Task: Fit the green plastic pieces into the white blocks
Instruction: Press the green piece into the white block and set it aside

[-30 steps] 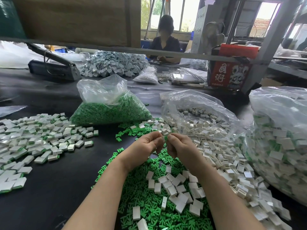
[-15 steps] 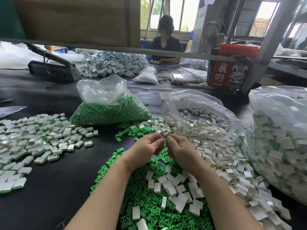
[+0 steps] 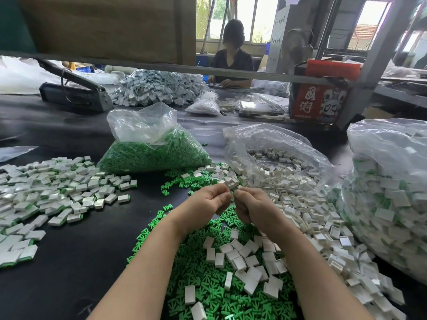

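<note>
My left hand point(image 3: 206, 202) and my right hand point(image 3: 253, 207) meet fingertip to fingertip above the black table. The left pinches a small white block point(image 3: 231, 192) and the right pinches a green piece point(image 3: 234, 194) against it; the fingers hide most of both. Below my wrists lies a heap of loose green pieces point(image 3: 208, 292) with several empty white blocks point(image 3: 240, 257) scattered on top. More white blocks point(image 3: 307, 218) spill out to the right.
A clear bag of green pieces point(image 3: 157, 153) and an open bag of white blocks point(image 3: 277, 158) stand behind my hands. Fitted blocks point(image 3: 46, 188) spread at left. A large full bag point(image 3: 392, 204) fills the right. A person point(image 3: 232, 58) sits opposite, beyond a shelf rail point(image 3: 208, 71).
The green piece that showed between my fingertips a second ago is now nearly hidden as both hands close together on the block. The hands stay in the same spot.
</note>
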Demonstrator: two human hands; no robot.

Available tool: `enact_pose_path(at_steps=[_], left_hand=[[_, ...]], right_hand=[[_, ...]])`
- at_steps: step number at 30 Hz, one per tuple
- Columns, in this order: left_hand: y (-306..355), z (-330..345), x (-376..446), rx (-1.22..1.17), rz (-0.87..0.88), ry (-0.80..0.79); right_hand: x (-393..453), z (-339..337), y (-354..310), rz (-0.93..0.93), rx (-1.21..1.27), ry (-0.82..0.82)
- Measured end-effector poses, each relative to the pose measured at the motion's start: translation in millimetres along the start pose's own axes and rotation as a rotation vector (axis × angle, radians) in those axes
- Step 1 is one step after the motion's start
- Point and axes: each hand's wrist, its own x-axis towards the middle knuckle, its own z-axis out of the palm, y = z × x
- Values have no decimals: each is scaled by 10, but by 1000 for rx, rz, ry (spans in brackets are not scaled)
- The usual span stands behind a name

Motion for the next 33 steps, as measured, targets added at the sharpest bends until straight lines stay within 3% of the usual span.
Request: enact_pose_path(at_steps=[19,33], left_hand=[[-24,-71,-47,-108,-49,-130],[-51,-13,8,-175,-33,6]], right_hand=[[-19,-52,-19,12,-78,-80],[-6,17,-43,37,45,17]])
